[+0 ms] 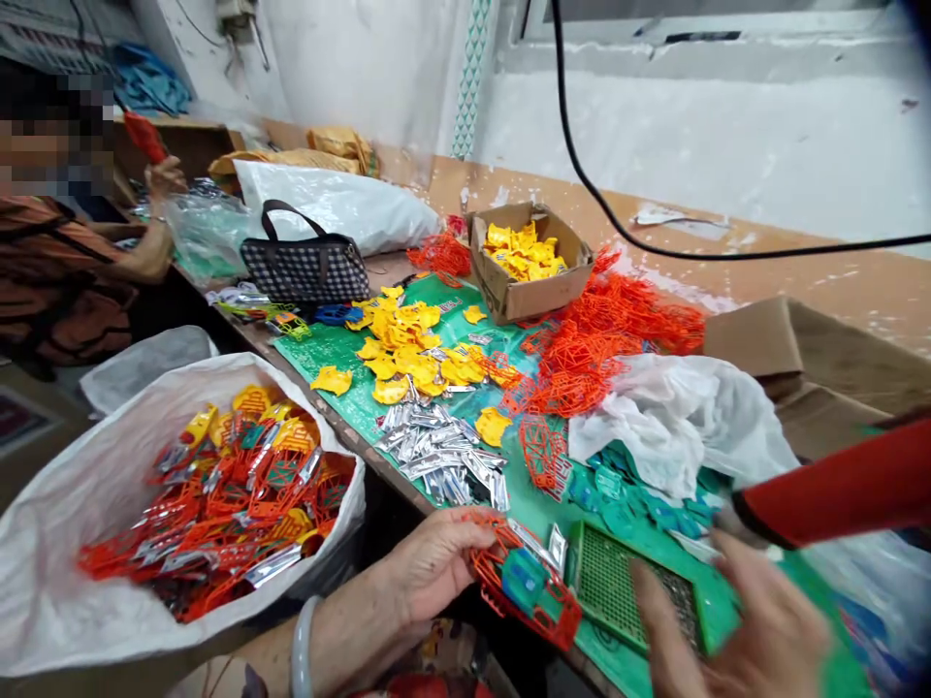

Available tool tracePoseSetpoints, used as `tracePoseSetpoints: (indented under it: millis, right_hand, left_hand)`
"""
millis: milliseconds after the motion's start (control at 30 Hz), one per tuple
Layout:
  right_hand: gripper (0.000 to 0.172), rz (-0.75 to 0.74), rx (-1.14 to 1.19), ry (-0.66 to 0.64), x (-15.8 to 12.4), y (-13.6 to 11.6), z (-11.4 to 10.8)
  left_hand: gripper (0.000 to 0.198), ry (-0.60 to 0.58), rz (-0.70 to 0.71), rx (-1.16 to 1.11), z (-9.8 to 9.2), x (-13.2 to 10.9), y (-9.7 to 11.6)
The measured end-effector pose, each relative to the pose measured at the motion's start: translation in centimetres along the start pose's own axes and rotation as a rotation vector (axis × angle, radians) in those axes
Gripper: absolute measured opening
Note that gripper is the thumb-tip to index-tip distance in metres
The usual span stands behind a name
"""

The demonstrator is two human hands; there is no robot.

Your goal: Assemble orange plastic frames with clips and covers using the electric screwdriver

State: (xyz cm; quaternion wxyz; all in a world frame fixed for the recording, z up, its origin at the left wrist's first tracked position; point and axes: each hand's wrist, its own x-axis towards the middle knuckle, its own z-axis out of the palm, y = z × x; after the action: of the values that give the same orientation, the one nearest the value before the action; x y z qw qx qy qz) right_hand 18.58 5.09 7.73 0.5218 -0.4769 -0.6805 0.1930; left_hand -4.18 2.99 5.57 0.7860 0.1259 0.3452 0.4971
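One orange frame in left hand | right hand (blurred) unclear

The location is a small assembly and packing workshop, not a domestic room. Indicators: a long table covered with a green mat and loaded with bulk piles of identical orange plastic lattice parts, yellow parts and silver foil sachets, with more yellow parts in an open cardboard box. A white sack beside the table holds mixed pieces in quantity, a second person sits at the far end, and the wall is bare and paint-spattered.
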Motion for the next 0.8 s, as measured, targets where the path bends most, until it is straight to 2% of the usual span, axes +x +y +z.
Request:
tracePoseSetpoints:
  millis: [67,133,233,300,433,500,567,633,700,800]
  right_hand:
    - [0.064,-0.121,-0.152,-0.194,-0.7,0.2,1.0]
    - [0.058,-0.134,-0.179,-0.402,-1.1,0.2,2.0]
    - [0.051,0.01,-0.124,-0.611,-1.3,0.1,3.2]
    - [0.046,0.124,-0.071,-0.705,-1.5,-0.1,3.8]
    - [0.04,0.374,0.086,-0.765,-1.3,-1.1,4.7]
    - [0.039,0.482,0.209,-0.842,-0.7,-1.5,5.1]
    - [0.037,0.534,0.283,-0.921,0.2,-1.4,5.5]
    - [0.037,0.534,0.219,-0.906,1.3,-0.6,5.9]
    - [0.037,0.488,0.057,-0.821,2.5,0.6,6.7]
    - [0.028,0.399,-0.139,-0.753,3.8,2.1,8.6]
  left_hand:
    - [0.018,0.004,0.011,0.009,-0.3,0.0,0.1]
    - [0.019,0.026,-0.008,0.005,-0.5,-0.1,0.1]
    - [0.017,0.055,-0.033,-0.037,-0.6,-0.4,0.1]
    - [0.016,0.021,-0.025,-0.064,-0.5,-0.8,0.1]
    - [0.032,-0.127,-0.045,-0.039,-0.6,-1.6,0.3]
    - [0.039,-0.111,-0.044,0.025,-0.9,-2.0,0.4]
    - [0.038,-0.056,-0.034,0.084,-1.1,-2.3,0.7]
    - [0.035,-0.055,-0.021,0.099,-1.3,-2.5,1.0]
    - [0.036,-0.071,0.003,0.095,-1.5,-2.7,1.2]
    - [0.034,-0.016,0.028,0.105,-2.1,-2.9,1.4]
